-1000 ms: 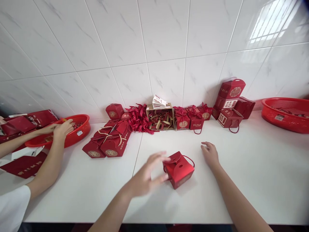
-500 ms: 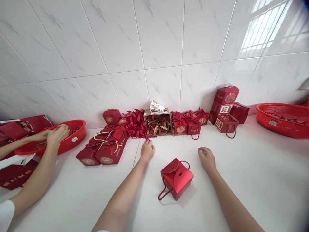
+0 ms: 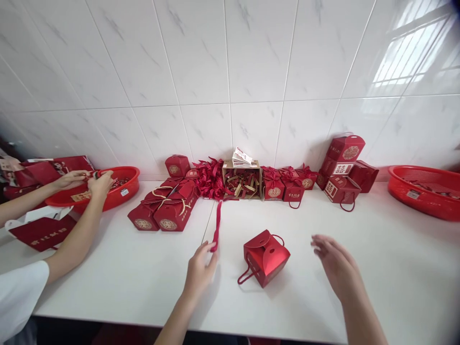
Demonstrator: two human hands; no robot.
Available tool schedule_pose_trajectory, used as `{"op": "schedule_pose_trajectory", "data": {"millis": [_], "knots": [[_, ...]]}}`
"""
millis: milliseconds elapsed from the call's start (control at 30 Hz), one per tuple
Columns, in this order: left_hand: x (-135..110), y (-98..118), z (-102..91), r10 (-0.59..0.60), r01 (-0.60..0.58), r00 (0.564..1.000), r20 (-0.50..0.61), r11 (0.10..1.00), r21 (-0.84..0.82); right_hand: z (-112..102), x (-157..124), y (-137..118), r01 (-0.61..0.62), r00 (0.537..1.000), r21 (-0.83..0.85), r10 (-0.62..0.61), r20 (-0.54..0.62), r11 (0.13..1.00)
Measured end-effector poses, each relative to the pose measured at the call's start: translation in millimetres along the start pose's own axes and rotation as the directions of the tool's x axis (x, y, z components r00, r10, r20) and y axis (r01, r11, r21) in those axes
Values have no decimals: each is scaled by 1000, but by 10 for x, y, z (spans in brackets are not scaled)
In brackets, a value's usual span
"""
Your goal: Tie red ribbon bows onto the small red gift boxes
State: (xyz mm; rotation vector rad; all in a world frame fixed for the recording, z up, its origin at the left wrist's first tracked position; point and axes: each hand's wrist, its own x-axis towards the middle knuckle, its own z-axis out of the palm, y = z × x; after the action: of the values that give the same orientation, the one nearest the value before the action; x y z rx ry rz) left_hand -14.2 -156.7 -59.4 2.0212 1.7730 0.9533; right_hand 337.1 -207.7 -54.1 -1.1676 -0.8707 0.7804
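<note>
Pinched in the fingers of my left hand (image 3: 201, 266) is a red ribbon (image 3: 217, 225), which stretches back toward the ribbon pile. A red gift box (image 3: 266, 258) with rope handles stands between my hands, its rounded top flaps folded over. My right hand (image 3: 336, 263) hovers to the right of this box, fingers apart and somewhat blurred, holding nothing. Behind my left hand lies a heap of red ribbons (image 3: 209, 178). Beside it sits an open carton (image 3: 261, 184) of short red and gold strips, with white cards (image 3: 241, 156) on top.
Larger red boxes with cord handles (image 3: 168, 211) stand at left. Ribbon-tied boxes (image 3: 273, 189) and stacked boxes (image 3: 343, 167) line the tiled wall. Red baskets (image 3: 420, 203) sit at both ends. A co-worker's hands (image 3: 98, 184) work over the left basket (image 3: 124, 194).
My left hand has drawn back from the ribbon heap, pulling a ribbon toward me. My right hand has come nearer and opened. The view has shifted slightly. The co-worker's hands have moved apart.
</note>
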Motion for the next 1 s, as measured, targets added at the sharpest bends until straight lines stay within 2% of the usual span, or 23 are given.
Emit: {"op": "schedule_pose_trajectory", "data": {"millis": [33,67,100,133,167,200,267,333,433,533,600,700,800,867,1000], "knots": [[-151,13,-116,-19,17,999,-35,998,-61,13,-218,-93,13,978,81,-30,208,997],[-291,44,-219,-37,30,997,-64,994,-109,52,-430,-181,-7,901,151,-59,431,989],[-416,91,-305,-50,38,996,-79,988,-149,117,-623,-261,-78,798,144,-24,603,987],[-522,151,-373,-50,34,995,-82,982,-184,204,-787,-330,-147,690,76,47,723,986],[-610,220,-426,-40,24,997,-71,977,-212,305,-917,-381,-182,594,-24,129,794,983],[-679,293,-465,-23,10,998,-50,972,-236,413,-1013,-412,-184,552,-116,200,809,976],[-778,439,-509,35,-31,999,8,960,-279,609,-1129,-409,-190,584,-230,298,755,954],[-847,569,-523,120,-91,990,73,944,-317,750,-1192,-344,-224,637,-246,333,695,943],[-930,719,-506,229,-158,962,150,912,-379,862,-1279,-235,-246,673,-197,313,670,949],[-992,813,-448,256,-139,938,233,895,-425,912,-1367,-175,-247,735,-107,258,626,963],[-1020,852,-393,272,-127,918,289,892,-434,926,-1411,-135,-321,746,-33,274,607,947],[-1052,884,-303,252,-95,912,324,897,-431,916,-1453,-27,-517,721,90,376,582,851],[-1077,892,-211,217,-43,918,331,886,-463,877,-1469,86,-658,724,299,471,504,691],[-1087,891,-153,216,-18,911,351,872,-489,848,-1463,100,-662,747,422,498,441,619],[-1077,870,-75,217,15,902,374,849,-528,788,-1390,-49,-618,784,541,501,366,571]]}}
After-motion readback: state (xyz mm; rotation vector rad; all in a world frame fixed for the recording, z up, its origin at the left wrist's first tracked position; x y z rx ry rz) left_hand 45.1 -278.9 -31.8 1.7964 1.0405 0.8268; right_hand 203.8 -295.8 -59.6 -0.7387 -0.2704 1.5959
